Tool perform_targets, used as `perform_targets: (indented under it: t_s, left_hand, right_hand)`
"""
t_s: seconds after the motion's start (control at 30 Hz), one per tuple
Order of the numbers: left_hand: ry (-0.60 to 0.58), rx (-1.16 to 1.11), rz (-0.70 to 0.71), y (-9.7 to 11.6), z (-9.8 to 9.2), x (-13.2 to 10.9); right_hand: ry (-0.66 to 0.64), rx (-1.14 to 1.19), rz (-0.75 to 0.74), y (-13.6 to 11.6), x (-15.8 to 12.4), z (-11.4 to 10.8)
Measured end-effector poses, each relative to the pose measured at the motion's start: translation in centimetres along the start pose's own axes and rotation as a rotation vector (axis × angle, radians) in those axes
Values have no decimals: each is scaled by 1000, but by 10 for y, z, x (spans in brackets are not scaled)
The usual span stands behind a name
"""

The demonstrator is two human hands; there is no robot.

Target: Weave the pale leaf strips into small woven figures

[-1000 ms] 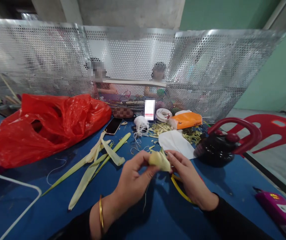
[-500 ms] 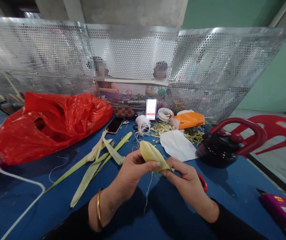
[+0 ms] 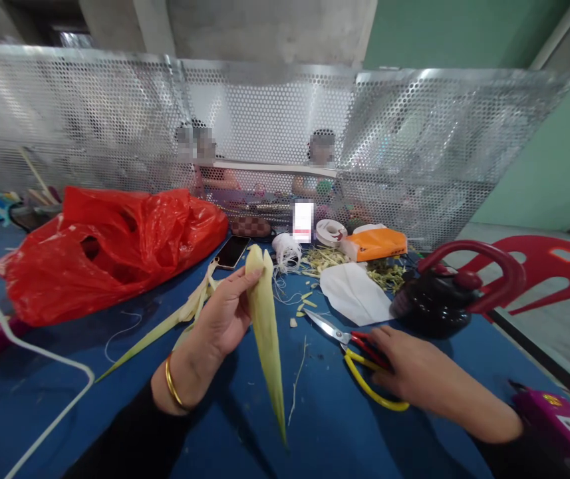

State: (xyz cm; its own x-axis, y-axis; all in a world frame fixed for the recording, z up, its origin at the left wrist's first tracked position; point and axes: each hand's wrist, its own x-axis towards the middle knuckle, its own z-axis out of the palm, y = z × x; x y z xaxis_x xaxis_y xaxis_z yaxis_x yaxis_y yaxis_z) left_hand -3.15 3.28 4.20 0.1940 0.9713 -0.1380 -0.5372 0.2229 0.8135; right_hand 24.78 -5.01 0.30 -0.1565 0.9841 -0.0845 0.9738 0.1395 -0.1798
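Note:
A long pale yellow-green corn husk (image 3: pixel 265 326) hangs point down from my left hand (image 3: pixel 225 313), pinched near its split upper end between thumb and fingers. On the table's right side my right hand (image 3: pixel 399 366) has its fingers curled over the red handle of a pair of scissors (image 3: pixel 334 329). Their blades lie apart from the husk and point up and left; the other handle loop is yellow. The fingertips of my right hand are partly hidden. More husk strips (image 3: pixel 185 313) lie behind my left wrist.
A red plastic bag (image 3: pixel 115 253) and a phone (image 3: pixel 233 252) lie at left. White string (image 3: pixel 287 249), a tape roll (image 3: pixel 331 231), white paper (image 3: pixel 354 293) and an orange packet (image 3: pixel 377 244) stand farther back. A dark kettle-like pot (image 3: pixel 431 303) is at right, a perforated metal screen (image 3: pixel 275 100) behind.
My right hand has left the husk and moved right onto the scissors. My left hand has shifted left, and the husk, folded up before, now hangs long and open.

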Motion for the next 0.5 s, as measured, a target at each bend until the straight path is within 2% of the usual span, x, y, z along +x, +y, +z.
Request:
perform_targets:
  t_s: [0.17, 0.33, 0.4, 0.5]
  left_hand:
    - [-114, 257, -295, -14, 3, -6]
    - [-192, 351, -367, -23, 7, -11]
    - [-186, 347, -385, -24, 7, -11]
    - [-162, 317, -397, -25, 7, -10]
  right_hand:
    - [117, 40, -84, 5, -2, 24]
    - [102, 95, -54, 4, 9, 26]
    - [95, 219, -33, 4, 12, 23]
    - [123, 649, -4, 4, 15, 20]
